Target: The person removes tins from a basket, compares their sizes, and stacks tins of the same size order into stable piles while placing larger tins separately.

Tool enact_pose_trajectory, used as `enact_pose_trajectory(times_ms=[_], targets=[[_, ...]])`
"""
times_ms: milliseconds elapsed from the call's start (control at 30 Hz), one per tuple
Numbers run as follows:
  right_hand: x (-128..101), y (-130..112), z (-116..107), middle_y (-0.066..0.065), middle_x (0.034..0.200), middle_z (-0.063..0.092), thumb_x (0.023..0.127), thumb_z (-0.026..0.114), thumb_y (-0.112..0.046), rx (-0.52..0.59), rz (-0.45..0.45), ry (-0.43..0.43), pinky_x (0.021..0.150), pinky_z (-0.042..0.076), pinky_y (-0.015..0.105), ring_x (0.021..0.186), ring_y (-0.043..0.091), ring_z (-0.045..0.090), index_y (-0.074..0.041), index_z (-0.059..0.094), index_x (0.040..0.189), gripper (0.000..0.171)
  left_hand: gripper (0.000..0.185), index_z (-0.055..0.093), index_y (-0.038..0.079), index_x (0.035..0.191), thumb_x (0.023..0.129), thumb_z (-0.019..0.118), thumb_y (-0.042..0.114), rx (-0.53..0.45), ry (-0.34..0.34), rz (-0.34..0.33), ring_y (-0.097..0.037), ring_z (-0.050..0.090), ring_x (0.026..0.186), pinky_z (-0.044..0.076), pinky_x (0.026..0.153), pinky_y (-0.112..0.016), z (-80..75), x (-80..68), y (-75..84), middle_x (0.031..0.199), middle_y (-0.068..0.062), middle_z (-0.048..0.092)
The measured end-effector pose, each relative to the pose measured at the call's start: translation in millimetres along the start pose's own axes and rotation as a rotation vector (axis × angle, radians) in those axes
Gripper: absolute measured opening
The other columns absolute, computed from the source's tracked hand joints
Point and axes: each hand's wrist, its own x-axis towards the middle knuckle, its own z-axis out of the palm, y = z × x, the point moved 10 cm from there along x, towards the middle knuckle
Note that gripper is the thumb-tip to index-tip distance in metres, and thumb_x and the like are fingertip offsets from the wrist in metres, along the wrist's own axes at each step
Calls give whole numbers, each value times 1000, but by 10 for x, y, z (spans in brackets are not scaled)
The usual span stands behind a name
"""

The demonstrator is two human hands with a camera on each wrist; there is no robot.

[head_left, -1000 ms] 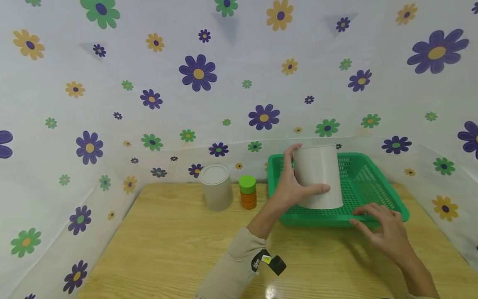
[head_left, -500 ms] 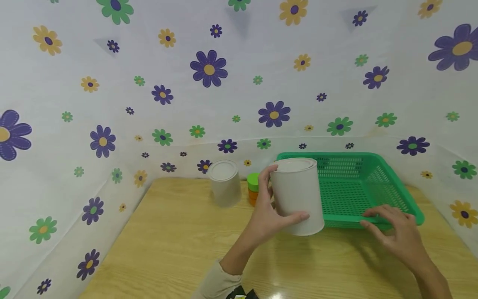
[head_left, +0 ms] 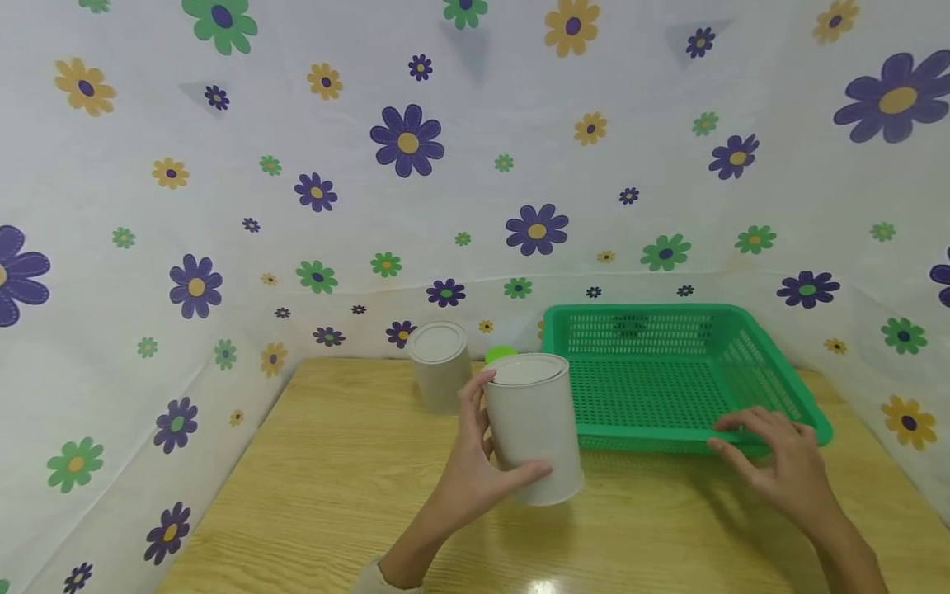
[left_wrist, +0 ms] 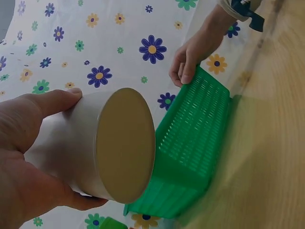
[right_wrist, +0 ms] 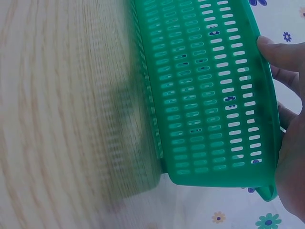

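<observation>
My left hand (head_left: pixel 467 470) grips a plain white lidded can (head_left: pixel 536 429), thumb on its near side and fingers round the left. The can is slightly tilted, held above the table; its flat base (left_wrist: pixel 126 145) faces the left wrist camera. At the right, my right hand (head_left: pixel 779 470) pinches the front rim of a green plastic basket (head_left: pixel 631 436). In the right wrist view the thumb lies on the rim of that slotted basket (right_wrist: pixel 205 95), with fingers behind it. Nothing is seen inside the basket.
A second white can (head_left: pixel 439 367) stands at the back of the wooden table (head_left: pixel 334 470). Beside it, a green-lidded jar (head_left: pixel 500 353) is mostly hidden behind the held can. A flowered cloth (head_left: pixel 460 190) hangs behind and at the sides.
My left hand has carried the can out from over the basket, leftward and nearer to me. The can's top has come into view. The right hand stays at the basket rim.
</observation>
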Motion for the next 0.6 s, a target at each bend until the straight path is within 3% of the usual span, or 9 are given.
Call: enact_pose_trajectory(times_ms=[167,300,600], targets=[[3,-8,-14,-8,94,67,74,87,-3,5,-9,7,83,25,57,98,-3,48,-21,73,96,32,112,16,32,158,77,91,10,46,12,-30,-33,47,135,49,100,-56,-161,-120,-96,155,-1,34],[12,-7,-8,-7,94,68,74,87,-4,9,-15,14,83,25,57,99,-5,48,-20,73,95,30,114,16,31,158,76,92,12,90,49,-17,-35,48,133,48,100,-58,-314,-199,-150,154,-2,35],[-17,3,-12,-7,94,67,76,87,-5,-6,-11,7,82,26,58,96,0,49,-19,73,96,28,117,18,28,161,73,94,11,205,204,8,-42,50,130,51,94,-60,-647,-377,-305,154,-8,34]])
